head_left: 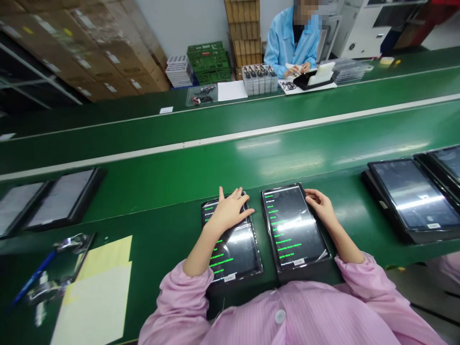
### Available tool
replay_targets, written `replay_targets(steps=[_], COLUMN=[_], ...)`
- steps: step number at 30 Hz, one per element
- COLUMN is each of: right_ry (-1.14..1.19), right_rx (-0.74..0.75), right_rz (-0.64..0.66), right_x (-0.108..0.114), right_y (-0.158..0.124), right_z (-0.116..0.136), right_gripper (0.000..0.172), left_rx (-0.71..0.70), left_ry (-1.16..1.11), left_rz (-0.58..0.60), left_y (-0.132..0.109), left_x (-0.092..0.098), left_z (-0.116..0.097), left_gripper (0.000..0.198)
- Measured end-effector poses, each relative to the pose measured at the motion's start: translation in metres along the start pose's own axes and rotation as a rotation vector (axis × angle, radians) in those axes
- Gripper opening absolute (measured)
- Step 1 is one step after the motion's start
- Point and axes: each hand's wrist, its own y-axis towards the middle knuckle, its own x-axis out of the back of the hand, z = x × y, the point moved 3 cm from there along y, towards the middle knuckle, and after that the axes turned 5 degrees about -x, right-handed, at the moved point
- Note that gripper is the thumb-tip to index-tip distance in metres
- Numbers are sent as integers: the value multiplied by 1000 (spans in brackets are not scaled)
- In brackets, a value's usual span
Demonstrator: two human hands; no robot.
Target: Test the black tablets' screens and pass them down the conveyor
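Two tablets with lit black screens and green lines of test text lie side by side before me on dark bases. Over the upper part of the left tablet [239, 249] is my left hand [230, 211], its fingers spread and covering some of the text. Whether its fingertips press the screen I cannot tell. My right hand [321, 207] is at the upper right edge of the right tablet [293, 225], fingers bent around that edge. Clear film shows at the edges of both tablets, and a small white label sits at the bottom of each.
Dark-screened tablets [413, 191] stand at the right, more tablets [63, 196] at the left. Yellow paper sheets [98, 287], a blue pen [34, 278] and clear plastic-wrapped items lie at lower left. Across the green line [201, 167], a person in blue [283, 38] handles a device.
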Motion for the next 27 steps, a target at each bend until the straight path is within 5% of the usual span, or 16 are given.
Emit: replay_targets(steps=[19,23,27], right_ry=[11,-109,-373], right_rx=[41,23,-65], right_rz=[-34,-61,12], right_x=[1,3,10], right_y=[1,0,-17], right_z=[-6,6,25], right_gripper=[52,54,46], left_rx=[-79,-97,-308], left_ry=[-60,32,68], left_rz=[-132,-118,-20], left_y=[7,-7,-39], left_x=[-10,-7,-13], left_z=[12,-11,-56], left_gripper=[43,52,58])
